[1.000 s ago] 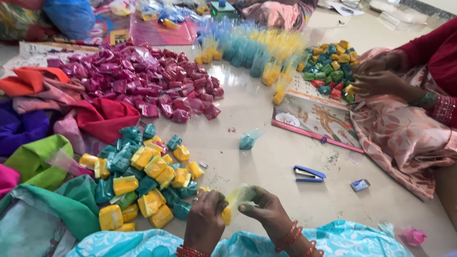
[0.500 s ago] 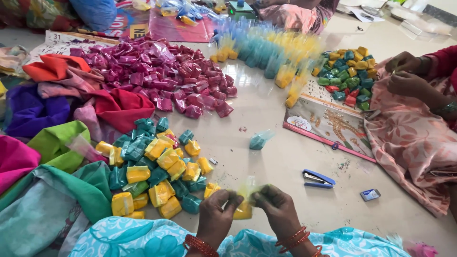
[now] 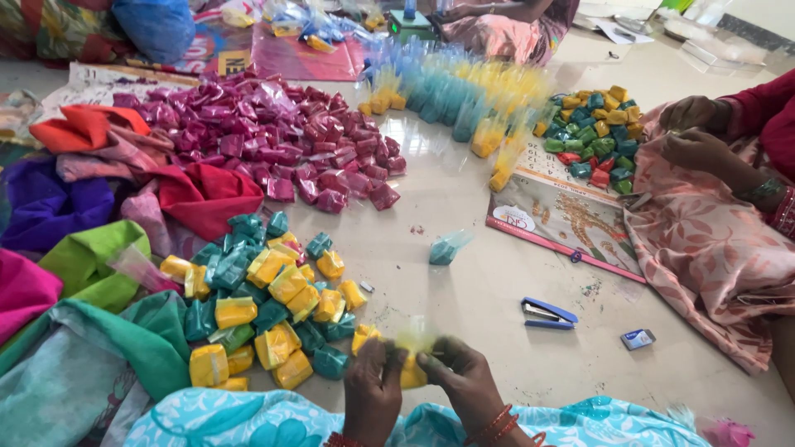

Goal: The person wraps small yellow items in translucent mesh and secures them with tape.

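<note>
Pinching yellow packet (image 3: pixel 411 372): left hand (image 3: pixel 373 389), right hand (image 3: pixel 465 382); blue stapler (image 3: pixel 548 314) near.

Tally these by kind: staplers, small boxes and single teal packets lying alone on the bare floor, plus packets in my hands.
Blue stapler: 1
Small blue box: 1
Lone teal packet: 1
Yellow packet, pinched between left hand and right hand: 1
Total: 4
</note>
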